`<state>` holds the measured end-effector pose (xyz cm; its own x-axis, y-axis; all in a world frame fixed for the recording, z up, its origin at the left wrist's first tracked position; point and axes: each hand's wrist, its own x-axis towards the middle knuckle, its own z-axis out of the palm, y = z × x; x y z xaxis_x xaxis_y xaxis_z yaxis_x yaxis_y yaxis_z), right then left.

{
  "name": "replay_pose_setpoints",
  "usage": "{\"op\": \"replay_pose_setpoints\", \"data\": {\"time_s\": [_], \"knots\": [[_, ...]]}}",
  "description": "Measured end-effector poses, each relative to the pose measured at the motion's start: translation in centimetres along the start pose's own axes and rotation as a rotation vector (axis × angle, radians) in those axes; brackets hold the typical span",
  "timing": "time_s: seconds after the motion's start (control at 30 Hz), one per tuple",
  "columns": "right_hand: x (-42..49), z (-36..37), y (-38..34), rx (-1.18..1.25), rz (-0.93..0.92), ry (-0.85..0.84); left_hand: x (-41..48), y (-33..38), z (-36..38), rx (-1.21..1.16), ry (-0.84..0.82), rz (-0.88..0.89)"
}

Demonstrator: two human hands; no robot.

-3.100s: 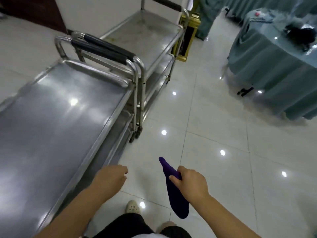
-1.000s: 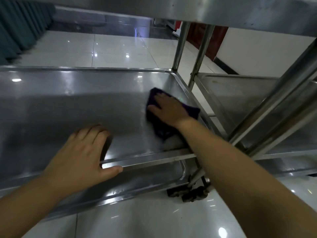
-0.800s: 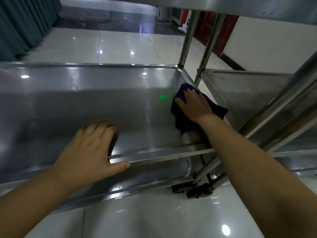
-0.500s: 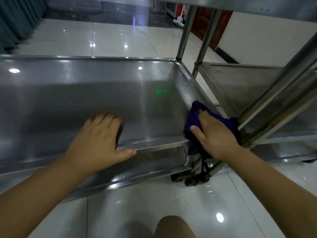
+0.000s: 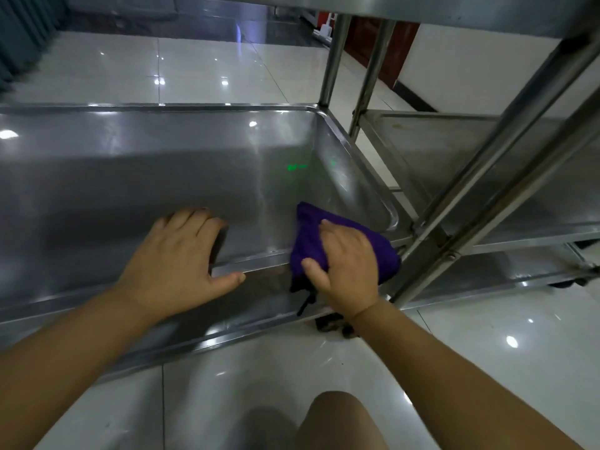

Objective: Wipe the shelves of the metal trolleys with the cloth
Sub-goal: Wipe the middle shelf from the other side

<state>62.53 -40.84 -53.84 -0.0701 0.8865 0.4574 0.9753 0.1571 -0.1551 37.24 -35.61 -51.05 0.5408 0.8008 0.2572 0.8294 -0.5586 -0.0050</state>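
Note:
I look under the top shelf at the steel middle shelf [image 5: 130, 177] of the near trolley. A purple cloth [image 5: 306, 232] lies over the shelf's front rim near its right front corner. My right hand [image 5: 347, 264] presses down on the cloth, fingers spread over it, and part of the cloth hangs below the rim. My left hand [image 5: 177, 261] rests on the same front rim further left, fingers lying on the shelf surface and thumb along the rim's outer edge.
The bottom shelf [image 5: 259, 310] shows just below the rim. Two slanted steel uprights [image 5: 506, 151] stand right of the cloth. A second trolley's shelves [image 5: 487, 164] adjoin on the right. A caster [image 5: 331, 324] sits on the tiled floor; my knee [image 5: 337, 420] is below.
My right hand has slid the cloth from the shelf's far right side toward me, down to the front rim by the corner. My left hand has stayed on the rim.

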Motion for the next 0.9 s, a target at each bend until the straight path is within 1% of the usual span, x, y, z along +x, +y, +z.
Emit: {"op": "replay_pose_setpoints", "data": {"time_s": [0.07, 0.13, 0.23, 0.27, 0.3, 0.37, 0.43, 0.5, 0.53, 0.57, 0.63, 0.7, 0.73, 0.83, 0.9], "knots": [[-0.4, -1.3, 3.9, -0.04, 0.128, 0.008, 0.0, 0.0, 0.0, 0.009, 0.006, 0.001], [-0.6, -1.8, 5.9, -0.048, 0.225, 0.013, -0.1, 0.0, -0.1, 0.01, 0.007, 0.0], [-0.2, -1.1, 3.7, 0.041, 0.368, 0.131, -0.1, 0.1, -0.2, 0.024, 0.004, -0.007], [0.0, -0.7, 2.0, 0.069, 0.377, 0.146, -0.1, 0.1, -0.2, 0.028, 0.002, -0.011], [0.2, -0.3, 0.1, 0.086, 0.346, 0.134, -0.1, 0.0, -0.2, 0.028, 0.001, -0.013], [0.5, 0.4, -3.1, 0.102, 0.235, 0.068, -0.2, 0.0, -0.3, 0.025, 0.004, -0.007], [0.9, 0.5, -4.6, 0.116, 0.127, 0.004, -0.2, 0.1, -0.4, 0.024, -0.006, 0.011], [1.6, 0.0, -4.1, 0.116, 0.052, -0.096, -0.4, 0.1, -0.7, 0.038, -0.014, 0.053], [2.0, -0.6, -3.3, 0.112, 0.046, -0.151, -0.5, 0.0, -0.9, 0.055, -0.023, 0.085], [2.6, -1.0, -1.8, 0.108, 0.065, -0.2, -0.7, -0.2, -1.2, 0.078, -0.032, 0.121], [4.2, -1.7, 2.0, 0.088, 0.168, -0.283, -1.4, -1.1, -1.8, 0.121, -0.047, 0.161], [6.0, -2.2, 5.2, 0.064, 0.265, -0.376, -2.8, -3.1, -2.2, 0.149, -0.064, 0.128], [7.0, -2.1, 6.3, 0.052, 0.28, -0.404, -3.6, -4.3, -2.4, 0.162, -0.079, 0.095], [9.7, -0.6, 6.9, -0.001, 0.3, -0.455, -5.7, -7.4, -2.5, 0.169, -0.121, -0.012], [11.2, 1.0, 5.2, -0.05, 0.31, -0.47, -6.4, -8.1, -2.1, 0.141, -0.124, -0.067]]}}
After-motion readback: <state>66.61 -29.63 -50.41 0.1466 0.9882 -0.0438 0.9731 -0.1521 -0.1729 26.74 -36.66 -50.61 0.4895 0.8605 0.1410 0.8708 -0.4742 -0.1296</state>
